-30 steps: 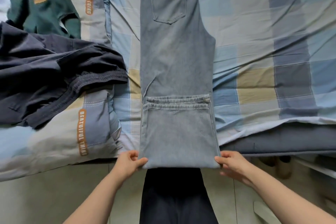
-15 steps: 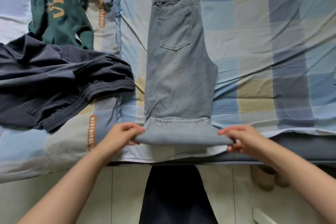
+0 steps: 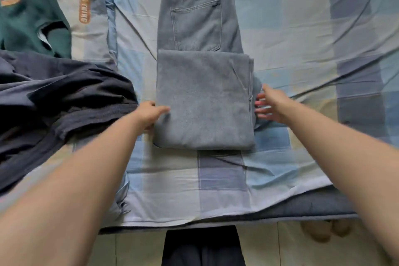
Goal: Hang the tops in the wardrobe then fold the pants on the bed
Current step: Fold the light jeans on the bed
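Note:
Light blue jeans lie on the checked bed, waistband at the far end, back pocket up. Their lower part is folded up over the thighs into a flat rectangle. My left hand pinches the left edge of that folded part, thumb on top. My right hand is at the right edge with fingers spread and straight, touching or just beside the denim. Dark navy pants lie crumpled at the left.
A green top with orange lettering lies at the far left, beside a folded checked quilt. The bed's near edge runs across the bottom, with tiled floor and slippers below it.
Both hands carried the jeans' folded lower part up and away from the bed edge and laid it over the thighs. My right hand has let go and spread its fingers.

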Tool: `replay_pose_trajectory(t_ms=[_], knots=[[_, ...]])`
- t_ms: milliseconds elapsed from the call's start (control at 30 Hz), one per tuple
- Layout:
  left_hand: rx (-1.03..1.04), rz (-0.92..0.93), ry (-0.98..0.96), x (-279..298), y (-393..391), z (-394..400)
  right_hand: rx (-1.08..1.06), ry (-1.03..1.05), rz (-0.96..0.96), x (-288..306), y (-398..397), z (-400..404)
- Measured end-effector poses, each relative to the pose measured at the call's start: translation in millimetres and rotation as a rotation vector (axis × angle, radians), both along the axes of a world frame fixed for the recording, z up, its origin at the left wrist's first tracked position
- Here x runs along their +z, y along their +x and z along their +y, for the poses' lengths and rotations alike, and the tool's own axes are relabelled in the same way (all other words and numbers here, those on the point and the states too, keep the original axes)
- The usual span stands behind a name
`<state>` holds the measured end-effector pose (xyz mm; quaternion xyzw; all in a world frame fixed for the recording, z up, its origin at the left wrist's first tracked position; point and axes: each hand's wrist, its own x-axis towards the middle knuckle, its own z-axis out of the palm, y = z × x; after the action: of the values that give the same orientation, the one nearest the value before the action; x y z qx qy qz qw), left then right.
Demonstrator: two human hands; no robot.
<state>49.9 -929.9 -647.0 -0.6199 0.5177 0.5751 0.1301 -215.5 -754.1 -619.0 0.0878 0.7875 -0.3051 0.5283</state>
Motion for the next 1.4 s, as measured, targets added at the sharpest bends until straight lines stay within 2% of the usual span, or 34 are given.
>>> replay_pose_trajectory(t_ms=[67, 200, 300, 367, 533, 633, 700, 767, 867, 933, 1000, 1100, 1200, 1300, 1400], knots=[[0.056, 0.017, -0.064, -14, 19, 28, 0.042, 0.009, -0.038, -20, 28, 19], [0.115, 0.111, -0.052, -13, 44, 56, 0.153, 0.009, 0.077, -39, 56, 53], [0.112, 0.154, -0.122, -4, 51, 60, 0.267, -0.089, 0.171, -40, 65, 75], [0.088, 0.17, -0.141, -1, 56, 61, 0.288, -0.138, 0.165, -34, 67, 84], [-0.052, 0.0, 0.098, -2, 87, 90, 0.56, -0.079, 0.106, -32, 88, 124], [-0.047, -0.099, 0.229, -3, 109, 116, 0.631, 0.02, 0.041, -36, 108, 150], [-0.031, -0.144, 0.223, -4, 112, 126, 0.638, 0.068, 0.047, -38, 115, 156], [-0.136, -0.231, 0.085, -4, 102, 129, 0.577, 0.097, 0.048, -40, 115, 154], [-0.441, -0.403, -0.416, 3, 72, 126, 0.554, 0.14, 0.027, -42, 104, 143], [-0.656, -0.324, -0.742, 6, 41, 116, 0.525, 0.119, 0.088, -41, 89, 131], [-0.889, -0.23, -0.883, 3, 0, 100, 0.658, 0.119, 0.274, -39, 67, 120], [-1.02, -0.114, -0.787, -8, -68, 75, 0.871, 0.127, 0.463, -34, 35, 99], [-1.051, -0.005, -0.57, -14, -119, 60, 0.846, 0.144, 0.524, -36, 8, 79], [-1.071, -0.01, -0.512, -13, -135, 54, 0.733, 0.159, 0.453, -41, -11, 64], [-1.134, 0.177, -0.614, 2, -118, 61, 0.594, 0.136, 0.279, -43, -13, 56]])
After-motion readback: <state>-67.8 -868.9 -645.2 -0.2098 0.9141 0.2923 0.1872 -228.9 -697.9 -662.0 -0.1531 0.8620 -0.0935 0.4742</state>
